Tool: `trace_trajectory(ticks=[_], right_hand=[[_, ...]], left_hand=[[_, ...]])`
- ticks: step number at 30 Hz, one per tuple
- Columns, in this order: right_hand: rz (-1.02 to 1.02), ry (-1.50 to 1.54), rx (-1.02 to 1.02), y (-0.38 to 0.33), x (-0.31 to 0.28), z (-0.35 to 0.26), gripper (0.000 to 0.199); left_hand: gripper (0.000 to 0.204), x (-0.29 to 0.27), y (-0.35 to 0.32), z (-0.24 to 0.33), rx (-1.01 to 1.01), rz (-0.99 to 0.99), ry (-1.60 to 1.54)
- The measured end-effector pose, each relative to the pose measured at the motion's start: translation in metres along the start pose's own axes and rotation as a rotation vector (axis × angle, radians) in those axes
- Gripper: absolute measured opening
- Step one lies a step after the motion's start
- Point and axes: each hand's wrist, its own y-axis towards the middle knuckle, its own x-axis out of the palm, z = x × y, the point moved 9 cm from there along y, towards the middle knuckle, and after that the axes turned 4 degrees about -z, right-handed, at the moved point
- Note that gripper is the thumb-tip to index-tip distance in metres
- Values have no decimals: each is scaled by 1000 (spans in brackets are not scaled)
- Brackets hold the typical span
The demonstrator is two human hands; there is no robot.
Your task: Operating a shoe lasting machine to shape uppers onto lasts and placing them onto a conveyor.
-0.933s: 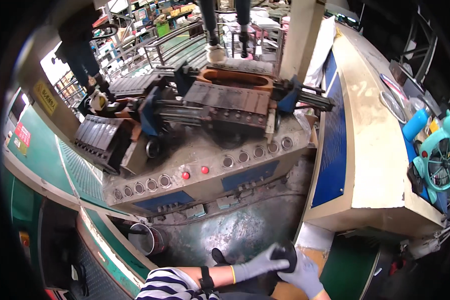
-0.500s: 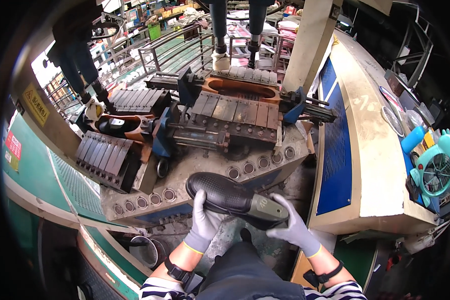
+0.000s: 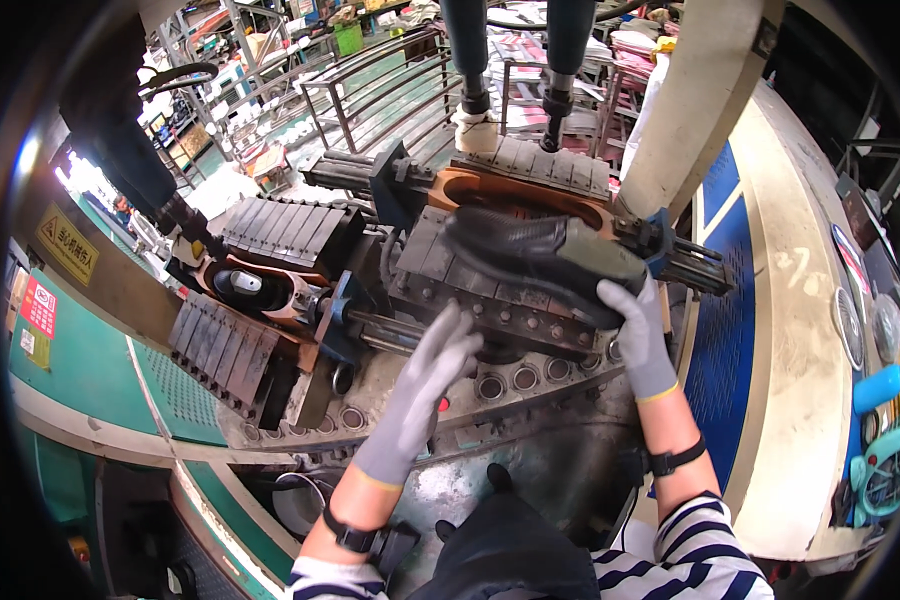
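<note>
Far to the left of the right hand (image 3: 642, 335) and its grip, a yellow sign (image 3: 67, 243) sits on a brown beam. Nearer to the grip, but also well off to its left, an orange holder (image 3: 282, 287) has a dark shoe shape (image 3: 236, 288) inside, with a shiny bit on top. A row of metal plates (image 3: 225, 345) is just in front of that holder, and a bucket (image 3: 295, 500) is on the floor, low and left of the grip. Next comes the left hand (image 3: 436, 362), in a grey glove. It is left of the grip and a bit lower, apart from the shoe, with its fingers loose and nothing in them. The black shoe (image 3: 530, 255) reaches up and left from the grip, over more metal plates; I cannot tell if it touches them. Behind the shoe is a second orange holder (image 3: 453, 187). The right hand, in a grey glove too, holds the shoe at its right end, near a grey-green patch (image 3: 600, 250). Right of the grip is a long cream cabinet (image 3: 795, 270), and far right are a blue bottle (image 3: 878, 390) and a teal fan (image 3: 875, 468).
</note>
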Motion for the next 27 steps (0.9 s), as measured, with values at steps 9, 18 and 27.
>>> trace_trajectory(ticks=[9, 18, 27], right_hand=[[106, -466, -138, 169, -39, 85, 59], [-90, -275, 11, 243, -23, 176, 60], [-408, -1109, 165, 263, -44, 203, 71]], left_hand=[[57, -80, -161, -126, -470, 372, -252], [47, -123, -320, -235, -699, 778, -386], [40, -155, -393, -289, -753, 1025, -484]])
